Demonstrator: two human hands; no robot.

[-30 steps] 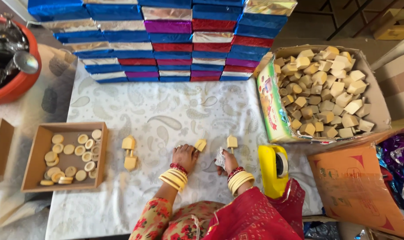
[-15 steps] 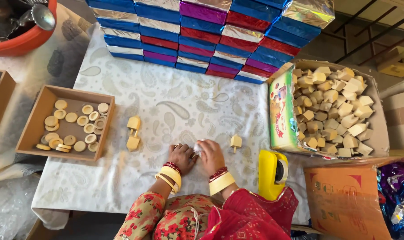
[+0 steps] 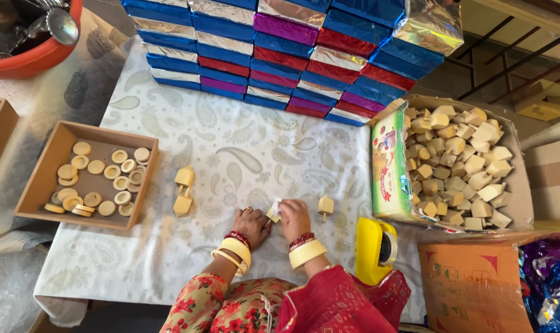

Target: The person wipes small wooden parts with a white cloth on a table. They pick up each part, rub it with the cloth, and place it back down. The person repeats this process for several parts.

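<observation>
Pinching a small wooden piece (image 3: 273,213) on the tablecloth (image 3: 230,154) between them, her left hand (image 3: 250,221) and right hand (image 3: 293,217) curl their fingers around it, and a slip could knock the nearby wooden top (image 3: 325,205) over.

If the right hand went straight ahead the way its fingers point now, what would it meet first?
The right hand points away from the body, slightly left, at the small wooden piece both hands hold. Past that lies bare patterned tablecloth, then probably the stack of foil-wrapped boxes; the exact heading is hard to judge.
</observation>
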